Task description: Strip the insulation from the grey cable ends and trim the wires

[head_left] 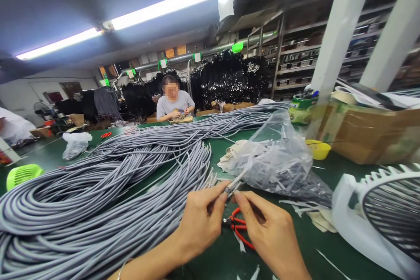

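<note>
Near the middle of the view, my left hand (203, 214) pinches the end of a grey cable (233, 183), where pale inner strands show. My right hand (271, 229) is closed at the same cable end, thumb and forefinger pressed together; what exactly lies between its fingertips is partly hidden. On the green table just under my hands lie red-handled cutters (241, 227), partly covered by my right hand. A long bundle of grey cables (108, 183) spreads across the left side, with several stripped, whitish ends close to my left hand.
Beyond my hands sits a clear plastic bag (278, 162) of scraps. A white fan (357, 223) stands at the right, a cardboard box (377, 131), yellow bowl (317, 149) and green tub (300, 109) behind it. Across the table (210, 267) a person (175, 103) works with both hands.
</note>
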Motion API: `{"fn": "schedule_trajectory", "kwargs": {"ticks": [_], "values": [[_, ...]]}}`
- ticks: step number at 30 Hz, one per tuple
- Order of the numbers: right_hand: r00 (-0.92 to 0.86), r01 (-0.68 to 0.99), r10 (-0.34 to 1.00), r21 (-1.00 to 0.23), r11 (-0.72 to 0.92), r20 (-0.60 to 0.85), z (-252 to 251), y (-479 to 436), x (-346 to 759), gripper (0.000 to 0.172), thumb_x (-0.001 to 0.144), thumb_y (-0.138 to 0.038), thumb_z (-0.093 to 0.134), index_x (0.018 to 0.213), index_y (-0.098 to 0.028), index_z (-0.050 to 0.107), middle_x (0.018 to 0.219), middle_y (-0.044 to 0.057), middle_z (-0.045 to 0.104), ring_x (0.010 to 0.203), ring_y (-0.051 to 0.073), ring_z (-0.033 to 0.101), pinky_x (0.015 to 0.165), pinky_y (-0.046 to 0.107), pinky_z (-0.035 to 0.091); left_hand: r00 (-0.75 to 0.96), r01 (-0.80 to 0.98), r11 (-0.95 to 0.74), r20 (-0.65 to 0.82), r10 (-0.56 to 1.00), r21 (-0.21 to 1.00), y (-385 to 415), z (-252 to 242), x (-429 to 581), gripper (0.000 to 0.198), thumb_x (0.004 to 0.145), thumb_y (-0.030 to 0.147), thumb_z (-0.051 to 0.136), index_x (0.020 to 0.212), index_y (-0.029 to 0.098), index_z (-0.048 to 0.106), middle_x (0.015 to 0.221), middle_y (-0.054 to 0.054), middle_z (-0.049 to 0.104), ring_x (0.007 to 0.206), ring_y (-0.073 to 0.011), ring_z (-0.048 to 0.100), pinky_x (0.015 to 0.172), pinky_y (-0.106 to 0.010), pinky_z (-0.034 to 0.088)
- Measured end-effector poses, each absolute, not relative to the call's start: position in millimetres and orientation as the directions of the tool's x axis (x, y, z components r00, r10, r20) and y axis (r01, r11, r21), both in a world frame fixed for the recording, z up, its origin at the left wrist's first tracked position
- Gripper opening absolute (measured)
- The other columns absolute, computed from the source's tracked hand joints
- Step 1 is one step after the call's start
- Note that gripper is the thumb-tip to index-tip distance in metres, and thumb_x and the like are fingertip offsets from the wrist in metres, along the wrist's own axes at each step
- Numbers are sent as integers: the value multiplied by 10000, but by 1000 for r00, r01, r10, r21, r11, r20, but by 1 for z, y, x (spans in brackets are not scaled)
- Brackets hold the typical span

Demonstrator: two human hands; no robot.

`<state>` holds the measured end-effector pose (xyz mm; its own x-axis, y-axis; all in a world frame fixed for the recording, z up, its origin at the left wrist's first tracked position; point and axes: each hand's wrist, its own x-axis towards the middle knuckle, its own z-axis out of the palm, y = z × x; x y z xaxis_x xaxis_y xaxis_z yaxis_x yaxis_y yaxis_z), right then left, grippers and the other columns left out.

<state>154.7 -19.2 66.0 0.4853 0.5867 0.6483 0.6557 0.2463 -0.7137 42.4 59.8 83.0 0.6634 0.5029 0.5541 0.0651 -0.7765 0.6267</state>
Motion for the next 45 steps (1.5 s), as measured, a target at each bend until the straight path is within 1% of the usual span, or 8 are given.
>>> {"fn": "schedule_trajectory", "kwargs": {"ticks": [5, 8, 12, 14, 16, 21, 40, 45], "values": [[527, 287, 763, -923, 255, 374, 63, -13, 159, 445, 782, -543, 496, 593, -154, 596, 508, 10, 564, 410, 117, 477, 387, 204, 401, 662, 133, -868, 609, 437, 478, 58, 78, 43, 329, 891, 213, 400, 1130, 140, 615, 732, -75, 680, 594, -149, 599, 598, -233, 473], [544, 362, 712, -890, 279, 444, 64, -14, 157, 406, 819, -475, 485, 621, -148, 621, 531, 19, 588, 435, 122, 504, 398, 203, 406, 664, 156, -902, 634, 397, 401, 56, 76, 43, 338, 889, 207, 386, 1118, 132, 622, 723, -86, 685, 571, -153, 597, 572, -237, 466], [341, 803, 396, -483, 350, 853, 58, -20, 139, 200, 840, -223, 512, 695, -172, 641, 544, 7, 610, 433, 101, 521, 461, 200, 418, 662, 168, -861, 592, 459, 480, 62, 79, 47, 321, 870, 195, 408, 1062, 138, 659, 715, -69, 695, 530, -124, 573, 542, -206, 440], [102, 890, 221, -188, 416, 970, 54, -22, 128, 187, 838, -171, 506, 699, -185, 630, 487, -12, 581, 386, 90, 485, 436, 206, 392, 652, 218, -808, 534, 538, 548, 68, 81, 51, 307, 856, 184, 427, 1021, 152, 684, 658, -40, 688, 474, -108, 538, 506, -195, 417], [3, 891, 166, -78, 446, 986, 52, -23, 123, 193, 848, -166, 486, 709, -185, 618, 454, -22, 556, 366, 88, 473, 415, 212, 377, 640, 224, -761, 497, 586, 609, 72, 82, 54, 290, 842, 179, 449, 981, 157, 702, 638, -23, 686, 468, -105, 531, 501, -192, 411], [302, 894, 347, -390, 219, 888, 68, -25, 140, 192, 869, -203, 470, 715, -183, 584, 588, 11, 620, 473, 106, 566, 520, 206, 443, 569, 153, -718, 534, 626, 679, 68, 84, 51, 220, 810, 210, 522, 839, 144, 730, 696, -46, 693, 587, -130, 579, 540, -199, 420], [487, 657, 581, -712, 248, 652, 68, -20, 153, 398, 853, -438, 453, 615, -167, 622, 503, 5, 595, 395, 112, 516, 387, 181, 406, 535, 103, -798, 643, 548, 594, 59, 85, 42, 171, 782, 220, 582, 798, 138, 731, 571, -40, 628, 471, -101, 481, 458, -203, 364], [416, 807, 444, -547, 223, 793, 63, -20, 149, 303, 865, -324, 471, 653, -171, 624, 523, 8, 597, 411, 102, 508, 428, 197, 397, 556, 131, -799, 624, 549, 586, 57, 88, 43, 198, 782, 228, 560, 750, 142, 736, 514, -27, 587, 442, -95, 455, 431, -198, 349]]}}
